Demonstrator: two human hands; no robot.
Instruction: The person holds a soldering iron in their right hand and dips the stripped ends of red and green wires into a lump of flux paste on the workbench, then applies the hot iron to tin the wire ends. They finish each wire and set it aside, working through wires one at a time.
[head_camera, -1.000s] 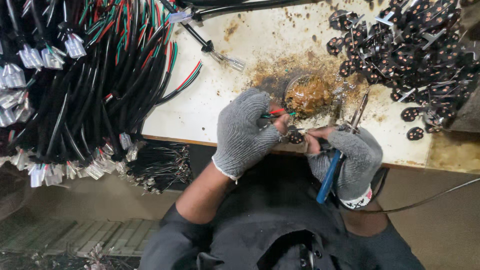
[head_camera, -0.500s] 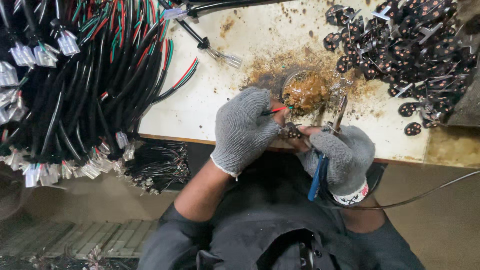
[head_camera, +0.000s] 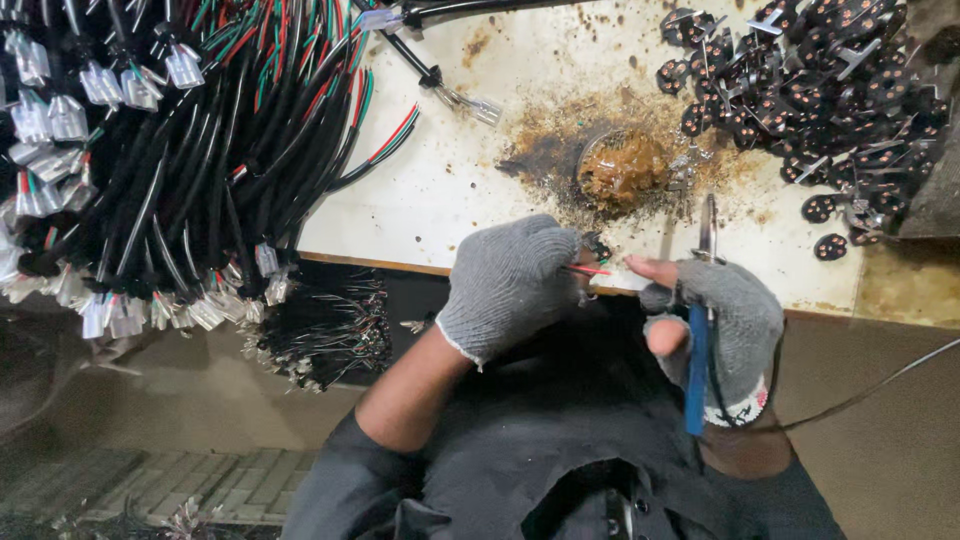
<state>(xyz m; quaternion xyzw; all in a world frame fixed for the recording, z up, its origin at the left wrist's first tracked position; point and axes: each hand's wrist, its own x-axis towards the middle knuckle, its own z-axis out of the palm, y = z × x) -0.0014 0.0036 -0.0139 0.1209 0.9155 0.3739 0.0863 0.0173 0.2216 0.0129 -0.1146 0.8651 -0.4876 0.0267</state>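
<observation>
My left hand (head_camera: 512, 285), in a grey knit glove, is closed around a small black connector part with thin red and green wires (head_camera: 590, 268) sticking out toward the right. My right hand (head_camera: 722, 318), in a grey fingerless glove, grips a soldering iron (head_camera: 698, 340) with a blue handle. Its metal tip (head_camera: 708, 222) points up toward the bench. Both hands meet at the front edge of the white bench (head_camera: 440, 200). Just beyond them sits a small round tin of brown flux paste (head_camera: 622, 170) in a dirty brown patch.
A big bundle of black cables with red and green wires and clear plugs (head_camera: 150, 150) covers the left. A heap of small black round parts (head_camera: 830, 90) lies at the back right. A bundle of thin wires (head_camera: 320, 325) hangs below the bench edge. A cord (head_camera: 880, 385) trails right.
Both hands have drawn back from the flux tin to the bench's front edge. The soldering iron now stands more upright in my right hand, tip away from the tin.
</observation>
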